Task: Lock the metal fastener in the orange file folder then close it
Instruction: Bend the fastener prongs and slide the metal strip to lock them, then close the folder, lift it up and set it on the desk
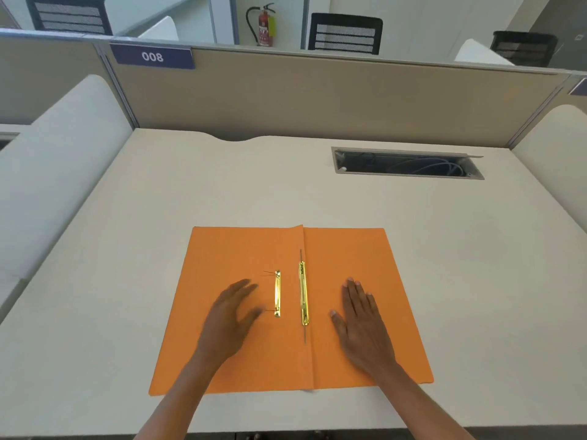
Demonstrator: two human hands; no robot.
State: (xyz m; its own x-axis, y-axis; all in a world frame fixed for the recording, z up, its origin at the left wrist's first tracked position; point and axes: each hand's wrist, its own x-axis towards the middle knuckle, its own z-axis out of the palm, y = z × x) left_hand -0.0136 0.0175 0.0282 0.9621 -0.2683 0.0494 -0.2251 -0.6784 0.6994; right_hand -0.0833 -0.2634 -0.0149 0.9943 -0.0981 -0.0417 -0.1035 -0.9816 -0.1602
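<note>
An orange file folder [241, 249] lies open and flat on the desk, spine running away from me. A gold metal fastener strip [303, 293] sits along the spine on the right flap, with thin prongs sticking out at both ends. A separate gold bar [277, 293] lies on the left flap just beside it. My left hand [227, 315] hovers over the left flap, fingers spread, its fingertips close to the loose bar; it is slightly blurred. My right hand [360, 319] rests flat, palm down, on the right flap. Neither hand holds anything.
The cream desk [127, 249] has a recessed cable tray [408, 163] with its lid open at the back right. Beige partitions [317, 100] enclose the back, and white rounded dividers stand at both sides. Chairs and a fire extinguisher [265, 25] stand beyond.
</note>
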